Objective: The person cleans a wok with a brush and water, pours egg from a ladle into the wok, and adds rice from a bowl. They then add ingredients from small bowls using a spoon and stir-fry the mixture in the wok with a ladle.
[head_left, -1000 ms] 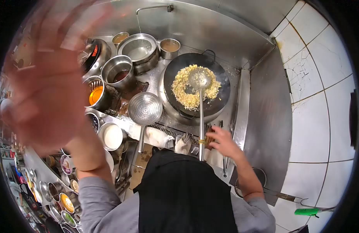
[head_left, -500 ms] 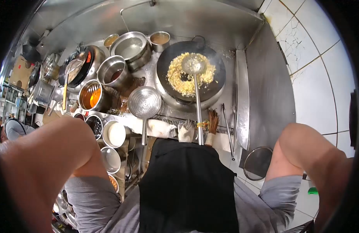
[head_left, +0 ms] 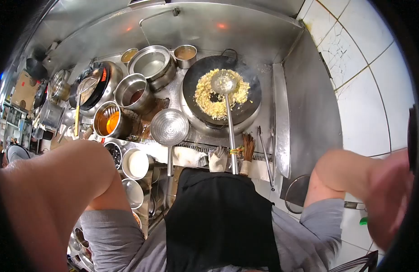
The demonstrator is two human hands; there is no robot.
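Rice [head_left: 218,93] sat in the steaming wok [head_left: 222,90] on the burner, the ladle [head_left: 228,109] resting in it untouched. Judged risk: scorching, since neither hand was tending the wok. Both arms were raised toward the camera, elbows bent, well clear of the range. The right hand [head_left: 390,199] appeared blurred at the frame edge, its grip impossible to tell. The left hand was out of view; only its forearm [head_left: 55,190] showed.
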